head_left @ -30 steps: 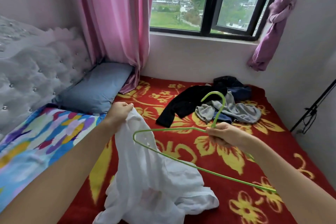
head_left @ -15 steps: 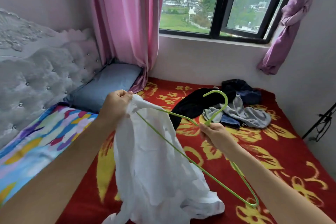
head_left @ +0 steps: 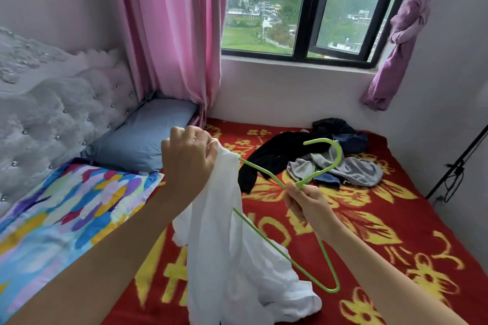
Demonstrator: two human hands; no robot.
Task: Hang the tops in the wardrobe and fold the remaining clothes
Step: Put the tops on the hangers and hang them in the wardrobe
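The left hand (head_left: 188, 159), at frame centre, has its fingers curled tight round the upper edge of the white top (head_left: 232, 258), which hangs down onto the red bed (head_left: 396, 219). The right hand (head_left: 309, 206) grips the green hanger (head_left: 339, 153) just under its hook. One hanger arm runs into the top beside the left hand. Black and grey clothes (head_left: 351, 170) lie at centre right.
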